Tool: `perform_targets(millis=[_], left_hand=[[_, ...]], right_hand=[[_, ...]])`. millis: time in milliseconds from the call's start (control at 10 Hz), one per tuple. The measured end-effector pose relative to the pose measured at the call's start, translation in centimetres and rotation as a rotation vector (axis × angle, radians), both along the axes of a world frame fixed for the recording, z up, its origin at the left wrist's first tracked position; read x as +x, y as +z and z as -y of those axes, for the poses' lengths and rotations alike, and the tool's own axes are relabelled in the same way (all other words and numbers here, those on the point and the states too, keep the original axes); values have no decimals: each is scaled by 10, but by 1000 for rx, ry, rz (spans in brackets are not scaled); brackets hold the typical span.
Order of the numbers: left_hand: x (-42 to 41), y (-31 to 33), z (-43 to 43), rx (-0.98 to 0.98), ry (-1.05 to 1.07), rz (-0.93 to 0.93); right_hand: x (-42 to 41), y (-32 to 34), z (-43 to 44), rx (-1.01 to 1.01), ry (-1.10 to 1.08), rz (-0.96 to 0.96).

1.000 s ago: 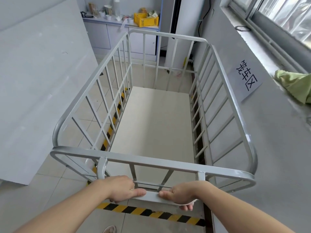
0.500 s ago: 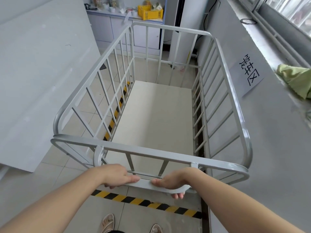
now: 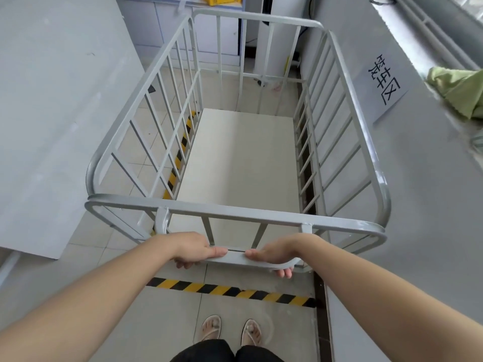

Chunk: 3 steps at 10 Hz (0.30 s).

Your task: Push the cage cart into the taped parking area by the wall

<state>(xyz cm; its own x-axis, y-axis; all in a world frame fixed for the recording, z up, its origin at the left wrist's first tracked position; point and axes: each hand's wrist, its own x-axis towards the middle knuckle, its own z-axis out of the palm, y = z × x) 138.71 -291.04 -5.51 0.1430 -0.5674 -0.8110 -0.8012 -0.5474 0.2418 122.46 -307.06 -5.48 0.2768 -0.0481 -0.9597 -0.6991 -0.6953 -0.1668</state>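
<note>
Both hands wrapped tight on the push bar, left hand [image 3: 194,249] beside right hand [image 3: 278,253]; cage cart [image 3: 243,163] sits hard against the wall [image 3: 418,205] on the right, yellow-black tape [image 3: 230,291] behind it and along its left side

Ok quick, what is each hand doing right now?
Left hand: closed on the cart handle.
Right hand: closed on the same handle, fingers curled under it.

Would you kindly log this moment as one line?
both hands: left hand, right hand grip handle | cage cart inside striped tape | beside wall
</note>
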Motion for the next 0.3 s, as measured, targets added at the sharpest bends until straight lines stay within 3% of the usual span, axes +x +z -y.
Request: perform_targets(millis=[300], left_hand=[[8, 24, 4, -106, -88, 54]], right_hand=[[0, 25, -4, -136, -11, 205]])
